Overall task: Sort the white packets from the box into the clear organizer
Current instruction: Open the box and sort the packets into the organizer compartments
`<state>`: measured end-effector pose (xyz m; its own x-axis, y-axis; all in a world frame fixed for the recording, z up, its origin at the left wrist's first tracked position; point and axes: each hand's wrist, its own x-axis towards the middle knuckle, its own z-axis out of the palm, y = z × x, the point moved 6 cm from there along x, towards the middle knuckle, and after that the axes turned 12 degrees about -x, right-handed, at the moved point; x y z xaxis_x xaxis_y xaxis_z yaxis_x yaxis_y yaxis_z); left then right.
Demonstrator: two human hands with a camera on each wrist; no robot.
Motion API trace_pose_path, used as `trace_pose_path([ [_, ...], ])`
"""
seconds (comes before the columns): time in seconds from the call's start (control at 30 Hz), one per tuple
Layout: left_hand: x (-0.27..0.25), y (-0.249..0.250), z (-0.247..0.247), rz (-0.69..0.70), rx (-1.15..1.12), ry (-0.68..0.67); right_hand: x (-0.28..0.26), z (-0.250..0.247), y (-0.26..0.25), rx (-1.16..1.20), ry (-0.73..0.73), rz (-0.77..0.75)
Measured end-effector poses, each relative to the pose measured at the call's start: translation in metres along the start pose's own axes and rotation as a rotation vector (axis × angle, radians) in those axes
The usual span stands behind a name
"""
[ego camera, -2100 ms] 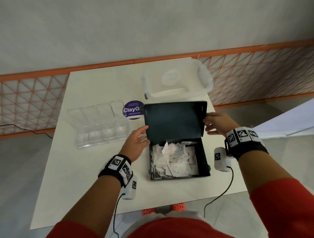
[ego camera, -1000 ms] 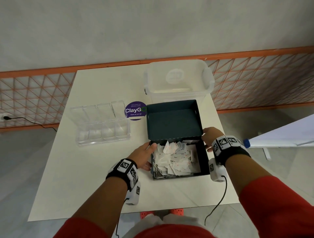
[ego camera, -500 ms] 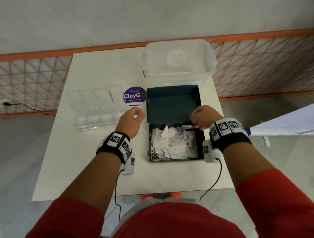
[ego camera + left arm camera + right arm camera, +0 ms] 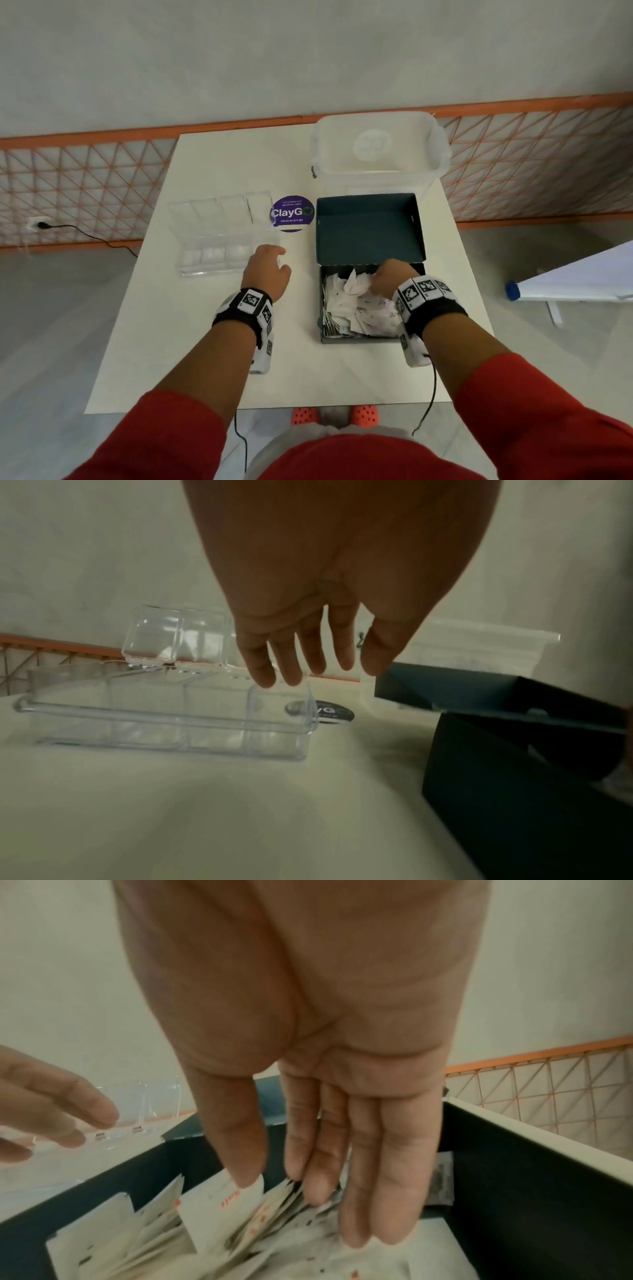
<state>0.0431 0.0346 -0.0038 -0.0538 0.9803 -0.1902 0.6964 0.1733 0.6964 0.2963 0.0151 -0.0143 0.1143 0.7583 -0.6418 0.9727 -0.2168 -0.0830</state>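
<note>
A dark box point(image 4: 416, 255) lies open on the white table, its lid folded back, with several white packets point(image 4: 352, 308) piled inside. My right hand point(image 4: 378, 279) reaches down into that pile. In the right wrist view its straight fingers point(image 4: 377, 1204) and thumb touch the packets point(image 4: 219, 1207), and the right hand point(image 4: 301, 1199) grips none of them. The clear organizer point(image 4: 219, 240) stands left of the box with its lids up. My left hand point(image 4: 274, 257) hovers open at the organizer's right end, its fingertips point(image 4: 284, 674) just above the rightmost compartment of the organizer point(image 4: 164, 721).
A clear plastic tub point(image 4: 376, 178) stands right behind the box lid. A round purple ClayGo sticker point(image 4: 293, 214) lies flat between organizer and box. Bare table point(image 4: 205, 359) spreads in front of both. An orange mesh fence runs behind the table, and a white board point(image 4: 579, 279) sits to the right.
My right hand left the box's right rim and lid and dipped into the packets. My left hand moved away from the box's left side toward the organizer.
</note>
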Motion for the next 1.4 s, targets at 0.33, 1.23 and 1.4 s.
trace_pose_path([
  [0.33,-0.008,-0.032,0.005,-0.084,0.279,-0.135,0.004,0.016,0.021,0.227,-0.101,0.110],
  [1.23,-0.047,-0.025,0.025,-0.004,0.423,-0.329,-0.013,0.033,0.030,0.481,-0.139,0.169],
  [1.4,-0.064,-0.019,0.032,-0.038,0.464,-0.336,-0.022,0.032,0.026,0.265,-0.135,0.106],
])
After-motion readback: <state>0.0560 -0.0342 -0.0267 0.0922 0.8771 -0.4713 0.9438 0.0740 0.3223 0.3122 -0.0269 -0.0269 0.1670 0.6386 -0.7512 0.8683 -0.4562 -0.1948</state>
